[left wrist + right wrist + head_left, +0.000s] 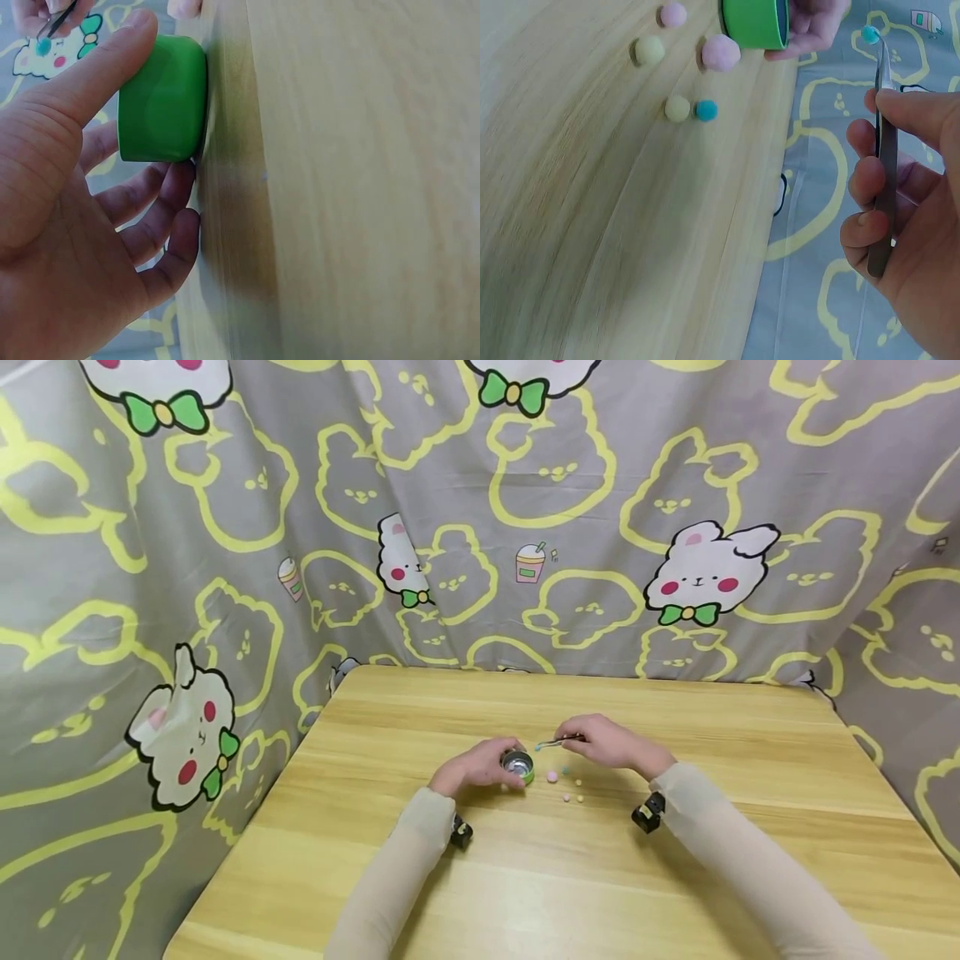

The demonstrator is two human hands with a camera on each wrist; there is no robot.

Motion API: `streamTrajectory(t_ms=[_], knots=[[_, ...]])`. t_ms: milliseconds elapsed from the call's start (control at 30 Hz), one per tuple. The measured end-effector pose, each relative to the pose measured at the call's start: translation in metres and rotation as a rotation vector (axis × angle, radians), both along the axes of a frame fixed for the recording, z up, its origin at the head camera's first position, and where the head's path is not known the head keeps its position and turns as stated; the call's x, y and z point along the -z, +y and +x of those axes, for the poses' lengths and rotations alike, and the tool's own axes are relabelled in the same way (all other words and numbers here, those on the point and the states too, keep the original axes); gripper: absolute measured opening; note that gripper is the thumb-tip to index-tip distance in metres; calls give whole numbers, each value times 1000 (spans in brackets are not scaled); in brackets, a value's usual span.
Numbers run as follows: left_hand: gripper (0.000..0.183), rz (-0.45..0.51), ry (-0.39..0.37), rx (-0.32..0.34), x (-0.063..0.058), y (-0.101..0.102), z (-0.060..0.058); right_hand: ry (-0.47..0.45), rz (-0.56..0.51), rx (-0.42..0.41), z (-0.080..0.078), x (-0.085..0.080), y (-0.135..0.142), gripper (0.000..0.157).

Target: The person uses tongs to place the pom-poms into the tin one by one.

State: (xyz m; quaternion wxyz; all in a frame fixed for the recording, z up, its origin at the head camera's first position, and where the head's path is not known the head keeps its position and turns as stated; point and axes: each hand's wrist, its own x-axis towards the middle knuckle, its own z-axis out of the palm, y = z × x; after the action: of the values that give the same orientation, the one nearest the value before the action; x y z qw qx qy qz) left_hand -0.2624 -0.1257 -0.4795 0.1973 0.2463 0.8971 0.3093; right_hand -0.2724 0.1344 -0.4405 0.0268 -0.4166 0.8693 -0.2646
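From the head camera, I see two arms in pale sleeves stretched over the wooden table. The left hand grips a green cup standing mouth up, a little left of the table's middle and well in from its far edge. Across from it, the right hand holds tweezers with a blue ball at the tip, near the cup. Five more little balls lie on the tabletop between the hands, toward the near edge: a big pink ball, a small pink ball, a second blue ball and two yellow balls. A patterned curtain hangs beyond the far edge.

At the left wrist, the thumb lies against the cup's green wall with fingers curled behind it; the lower fingers sit slightly apart.

At the right wrist, thumb and fingers are clamped along the tweezers, whose tips pinch the blue ball clear of the table. The big pink ball is just beside the cup.
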Motion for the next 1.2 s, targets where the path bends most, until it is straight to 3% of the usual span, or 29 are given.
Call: streamTrajectory(t_ms=[533, 1200], knots=[[50, -9, 16, 13, -1, 2, 0, 40, 15, -92, 2, 8, -20, 13], [48, 9, 14, 5, -2, 2, 0, 0, 74, -76, 0, 14, -27, 16]])
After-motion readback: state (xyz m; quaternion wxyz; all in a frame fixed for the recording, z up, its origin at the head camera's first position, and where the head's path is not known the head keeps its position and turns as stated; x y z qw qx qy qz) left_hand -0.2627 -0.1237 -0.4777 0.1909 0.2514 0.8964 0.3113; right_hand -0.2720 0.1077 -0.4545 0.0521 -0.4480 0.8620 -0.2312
